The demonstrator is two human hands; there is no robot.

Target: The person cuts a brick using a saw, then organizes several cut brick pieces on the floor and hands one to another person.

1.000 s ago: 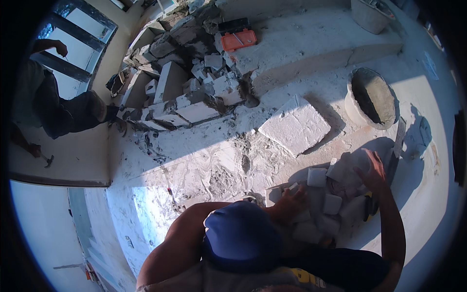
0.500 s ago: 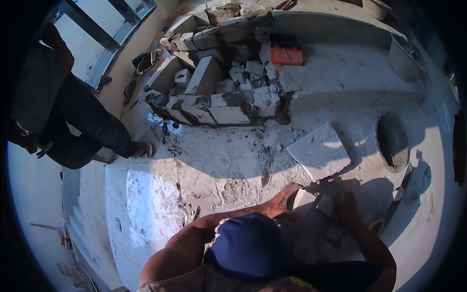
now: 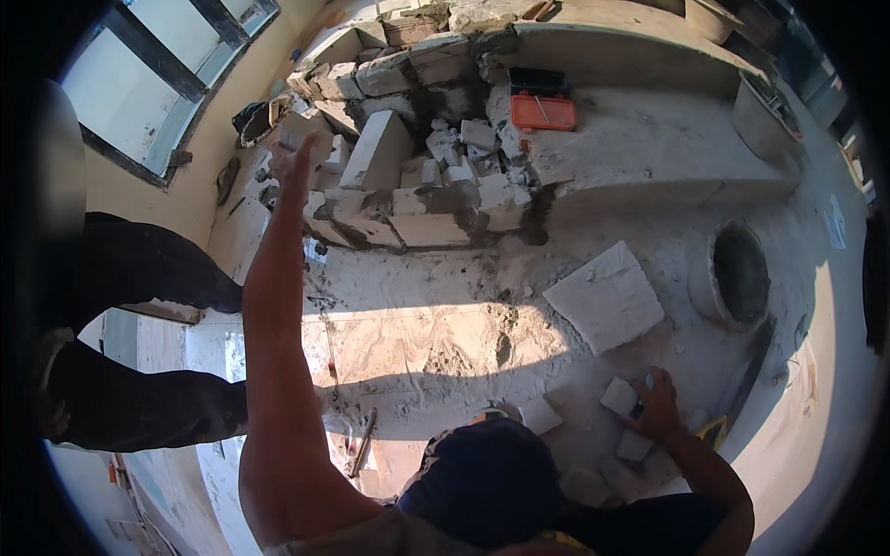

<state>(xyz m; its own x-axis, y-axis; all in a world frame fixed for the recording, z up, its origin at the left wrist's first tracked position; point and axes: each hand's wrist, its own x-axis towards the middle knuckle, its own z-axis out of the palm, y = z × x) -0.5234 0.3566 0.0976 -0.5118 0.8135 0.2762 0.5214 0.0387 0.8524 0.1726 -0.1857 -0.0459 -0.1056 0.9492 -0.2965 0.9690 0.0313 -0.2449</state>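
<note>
My left arm reaches far out to the low block wall at the left. My left hand (image 3: 293, 165) is there with a finger stretched out, over or against a pale block (image 3: 304, 132); whether it touches is hard to make out. At the lower right, my right hand (image 3: 658, 408) is bent round a small broken block piece (image 3: 619, 397), thumb and fingers at its right side. More pale pieces (image 3: 634, 446) lie just below that hand. Another block piece (image 3: 540, 415) rests on the floor to its left.
The mortared block wall (image 3: 431, 222) encloses rubble. A square slab (image 3: 607, 298) lies before a round tub (image 3: 742, 275). An orange open case (image 3: 542, 111) sits on the ledge. At the left stands a person in dark trousers (image 3: 148, 269). A thin tool (image 3: 364, 443) lies near my left arm.
My left hand has left the block pieces near me and swung up and left to the wall. My right hand stays by the pieces. The other person's legs appear nearer.
</note>
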